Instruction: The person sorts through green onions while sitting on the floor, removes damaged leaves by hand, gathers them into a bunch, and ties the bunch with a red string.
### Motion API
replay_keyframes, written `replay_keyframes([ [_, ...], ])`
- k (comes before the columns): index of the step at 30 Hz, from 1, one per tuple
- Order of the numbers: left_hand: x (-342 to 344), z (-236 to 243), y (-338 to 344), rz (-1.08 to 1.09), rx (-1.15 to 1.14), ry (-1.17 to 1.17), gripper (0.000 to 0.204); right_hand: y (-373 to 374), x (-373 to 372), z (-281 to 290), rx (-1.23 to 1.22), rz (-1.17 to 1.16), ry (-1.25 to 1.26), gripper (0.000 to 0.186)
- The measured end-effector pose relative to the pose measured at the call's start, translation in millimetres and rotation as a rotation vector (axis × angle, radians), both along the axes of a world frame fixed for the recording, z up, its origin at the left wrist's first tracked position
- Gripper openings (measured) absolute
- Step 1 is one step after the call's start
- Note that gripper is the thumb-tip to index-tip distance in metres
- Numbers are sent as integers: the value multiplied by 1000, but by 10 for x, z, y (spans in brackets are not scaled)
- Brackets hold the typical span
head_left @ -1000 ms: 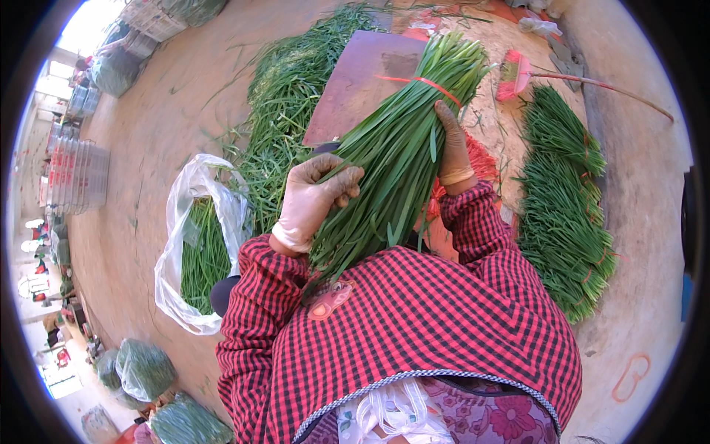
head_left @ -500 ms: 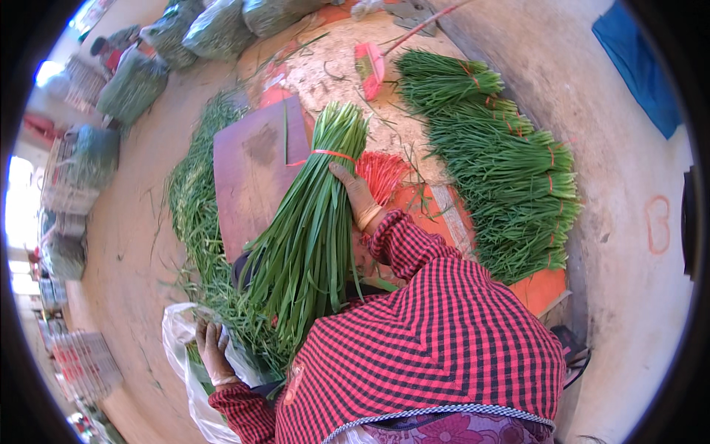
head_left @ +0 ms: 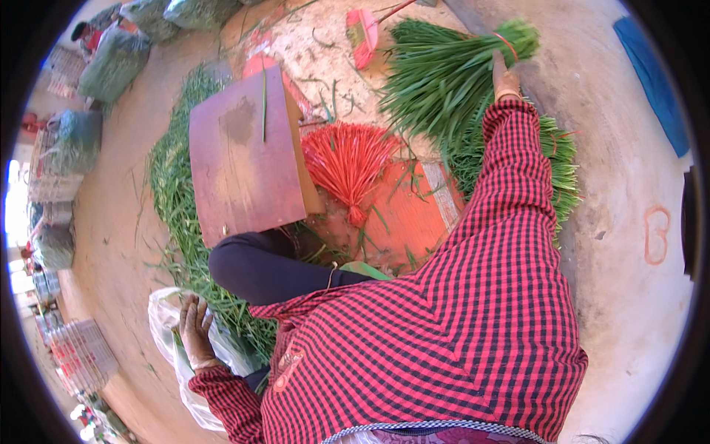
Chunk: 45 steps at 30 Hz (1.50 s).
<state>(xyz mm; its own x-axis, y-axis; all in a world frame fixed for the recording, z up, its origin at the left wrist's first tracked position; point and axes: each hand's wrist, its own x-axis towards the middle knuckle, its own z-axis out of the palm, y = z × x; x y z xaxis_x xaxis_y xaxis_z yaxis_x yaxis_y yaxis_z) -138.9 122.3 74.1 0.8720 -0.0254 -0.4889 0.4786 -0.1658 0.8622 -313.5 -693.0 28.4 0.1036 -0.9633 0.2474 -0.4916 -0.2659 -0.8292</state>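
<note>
Evidently one green bundle [head_left: 436,74] is already bound: a red tie [head_left: 507,46] circles it near its pale cut ends, at the far right of the scene. The right hand [head_left: 506,80] is closed on it just below that tie, thumb along the stalks; the remaining fingers are hidden beneath. Whether the bundle rests its weight on the row of tied bundles [head_left: 562,159] under and nearer than it, or hangs just above, I cannot tell.

That row, also bound in red, looks like finished work. Plenty seems left: loose greens [head_left: 174,159] lie unbound along the left, and a fan of red ties [head_left: 347,152] spreads in the middle, beside a purplish board [head_left: 214,163] bearing one stray blade.

At the near left, the left hand [head_left: 195,329] holds nothing visible, its fingers loosely spread over a white plastic bag [head_left: 161,314]; contact with the bag is unclear.
</note>
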Motion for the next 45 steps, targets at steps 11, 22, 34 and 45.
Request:
replay_keyframes([
  [11,-358,-125,83,8,218,178,43,2575,794,-2893,949,618,410,28],
  [22,-403,-90,-119,-73,276,217,47,2686,1602,-4747,926,813,272,45],
  [34,476,-160,-1344,-278,102,-274,32,2399,1319,-4252,795,682,14,26],
  [45,-78,-1259,-3054,-1161,657,-1051,26,3302,861,-1183,909,1511,155,11],
])
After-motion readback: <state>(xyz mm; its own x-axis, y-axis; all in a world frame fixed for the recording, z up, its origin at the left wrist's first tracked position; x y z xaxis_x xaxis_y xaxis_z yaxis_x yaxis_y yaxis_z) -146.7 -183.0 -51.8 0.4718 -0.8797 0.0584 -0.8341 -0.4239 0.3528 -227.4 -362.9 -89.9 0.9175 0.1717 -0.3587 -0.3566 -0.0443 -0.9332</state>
